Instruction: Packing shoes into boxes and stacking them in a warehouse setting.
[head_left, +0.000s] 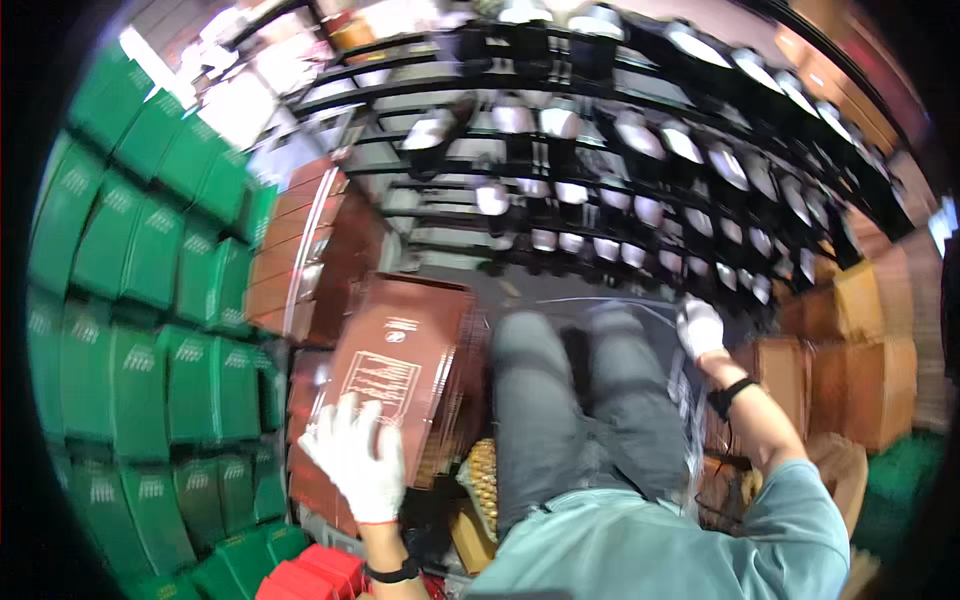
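White knit gloves cover both my hands. My left hand [362, 462] lies with its fingers spread on the top of a brown box [415, 325] with light printed lines, beside my left knee. Nothing is gripped in it. My right hand [700, 328] is held out past my right knee, just in front of the lowest row of shoes [698, 268]. Its fingers are blurred, so whether anything is in them does not show. Clear, shiny plastic [682, 385] hangs or lies between that hand and my right leg.
Green boxes [140, 390] are stacked high on the left, with brown boxes [300, 250] beside them. A black rack [430, 90] of dark shoes spans the far side. Brown cartons [850, 390] stand at right. Red boxes [315, 575] sit low at left.
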